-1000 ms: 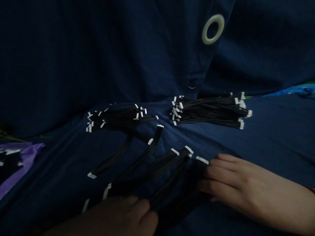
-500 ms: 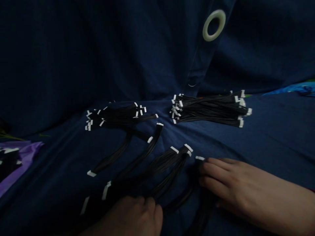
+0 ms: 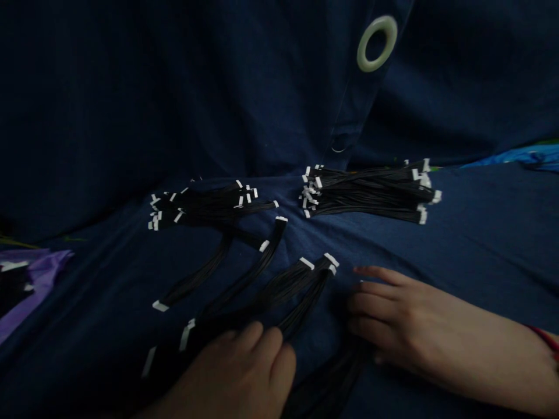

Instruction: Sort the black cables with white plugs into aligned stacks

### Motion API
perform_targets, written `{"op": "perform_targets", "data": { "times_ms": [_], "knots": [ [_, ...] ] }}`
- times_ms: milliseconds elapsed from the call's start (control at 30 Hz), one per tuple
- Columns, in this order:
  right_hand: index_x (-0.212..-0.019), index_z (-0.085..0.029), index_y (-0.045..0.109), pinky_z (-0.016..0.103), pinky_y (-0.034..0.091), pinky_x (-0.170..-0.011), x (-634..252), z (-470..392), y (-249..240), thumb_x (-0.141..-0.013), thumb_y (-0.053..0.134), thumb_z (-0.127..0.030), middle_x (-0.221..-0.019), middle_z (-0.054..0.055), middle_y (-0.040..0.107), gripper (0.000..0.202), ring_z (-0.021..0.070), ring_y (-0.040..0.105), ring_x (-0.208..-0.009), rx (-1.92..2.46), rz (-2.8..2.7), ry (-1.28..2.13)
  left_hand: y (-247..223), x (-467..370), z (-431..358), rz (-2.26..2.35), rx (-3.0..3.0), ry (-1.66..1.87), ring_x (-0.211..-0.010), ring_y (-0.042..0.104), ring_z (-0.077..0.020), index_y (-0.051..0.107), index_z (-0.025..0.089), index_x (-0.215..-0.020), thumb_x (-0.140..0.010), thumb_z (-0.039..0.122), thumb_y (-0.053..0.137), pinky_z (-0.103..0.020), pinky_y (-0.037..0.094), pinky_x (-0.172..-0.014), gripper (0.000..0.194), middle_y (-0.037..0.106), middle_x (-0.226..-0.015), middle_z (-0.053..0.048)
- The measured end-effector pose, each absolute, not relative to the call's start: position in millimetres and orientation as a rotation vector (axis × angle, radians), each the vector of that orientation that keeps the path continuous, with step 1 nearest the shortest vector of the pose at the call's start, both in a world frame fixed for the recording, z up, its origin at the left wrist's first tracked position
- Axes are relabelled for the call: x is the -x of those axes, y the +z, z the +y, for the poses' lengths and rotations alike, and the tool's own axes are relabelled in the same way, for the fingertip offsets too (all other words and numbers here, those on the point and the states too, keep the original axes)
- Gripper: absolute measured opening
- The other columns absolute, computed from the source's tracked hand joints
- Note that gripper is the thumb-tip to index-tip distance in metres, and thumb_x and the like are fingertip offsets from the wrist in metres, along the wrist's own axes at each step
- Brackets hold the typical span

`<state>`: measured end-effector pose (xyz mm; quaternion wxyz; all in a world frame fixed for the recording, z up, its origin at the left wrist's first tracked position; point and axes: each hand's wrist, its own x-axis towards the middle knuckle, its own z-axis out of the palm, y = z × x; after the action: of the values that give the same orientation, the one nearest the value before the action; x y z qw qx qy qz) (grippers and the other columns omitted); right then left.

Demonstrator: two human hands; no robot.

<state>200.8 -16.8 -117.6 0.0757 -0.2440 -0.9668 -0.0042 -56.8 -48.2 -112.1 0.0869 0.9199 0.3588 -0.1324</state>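
Black cables with white end connectors lie on dark blue cloth. My left hand [image 3: 244, 372] is at the bottom centre, fingers curled down over dark cables; what lies under its fingertips is hidden. On the right, my right hand [image 3: 393, 314] bends its fingers over the upper end of a dark cable bunch [image 3: 336, 378], one finger stretched out above the others. Between the hands and the back, loose cables [image 3: 283, 282] slant across the cloth. One heap of cables [image 3: 205, 203] lies at the back left, and a thicker bundle [image 3: 367, 192] at the back right.
Behind the bundles rises dark blue cloth [image 3: 262, 87] with a pale ring [image 3: 377, 43] on it. A purple bag [image 3: 50, 279] holding more connectors lies at the left edge. Something bright blue [image 3: 519, 156] shows at the far right.
My left hand has moved slightly up and right. My right hand has shifted a little left, one finger now lifted apart, and the white connector by its fingertips is mostly covered.
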Motion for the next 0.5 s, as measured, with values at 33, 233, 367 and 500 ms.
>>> {"op": "perform_targets", "data": {
  "times_ms": [33,233,367,500],
  "knots": [
    [-0.098,-0.023,0.060,0.046,0.038,-0.095,-204,-14,-113,-0.085,0.056,-0.027,-0.094,0.003,0.064,0.015,0.0217,0.059,-0.091,0.728,-2.884,0.008,-110,56,-45,1.162,-2.679,-0.385,-0.079,0.060,-0.0261,0.061,0.016,-0.088,-0.073,0.027,0.064,-0.036,0.052,-0.064,0.019,0.065,-0.086,-0.009],
    [-0.111,-0.023,0.054,0.033,0.050,-0.075,-230,1,-89,-0.091,0.045,-0.030,-0.104,0.007,0.060,0.023,0.0219,0.058,-0.095,1.057,-2.496,0.068,-121,56,-42,1.395,-2.551,-0.319,-0.077,0.060,-0.0222,0.060,0.015,-0.097,-0.082,0.010,0.042,-0.035,0.052,-0.068,0.024,0.062,-0.091,-0.010],
    [-0.109,-0.021,0.055,0.031,0.051,-0.075,-226,2,-96,-0.089,0.046,-0.025,-0.104,0.008,0.059,0.022,0.0203,0.059,-0.092,1.075,-2.542,0.188,-128,55,-43,1.252,-2.587,-0.251,-0.079,0.060,-0.0199,0.058,0.017,-0.099,-0.077,0.000,0.037,-0.032,0.050,-0.071,0.035,0.062,-0.096,-0.008],
    [-0.118,-0.021,0.055,0.036,0.045,-0.092,-211,-3,-108,-0.085,0.048,-0.015,-0.120,0.009,0.055,0.034,0.0205,0.053,-0.110,0.956,-2.732,0.259,-128,50,-49,1.096,-2.529,-0.330,-0.075,0.062,-0.0185,0.058,0.020,-0.099,-0.079,0.003,0.046,-0.028,0.048,-0.063,0.028,0.063,-0.095,-0.004]
  ]
}}
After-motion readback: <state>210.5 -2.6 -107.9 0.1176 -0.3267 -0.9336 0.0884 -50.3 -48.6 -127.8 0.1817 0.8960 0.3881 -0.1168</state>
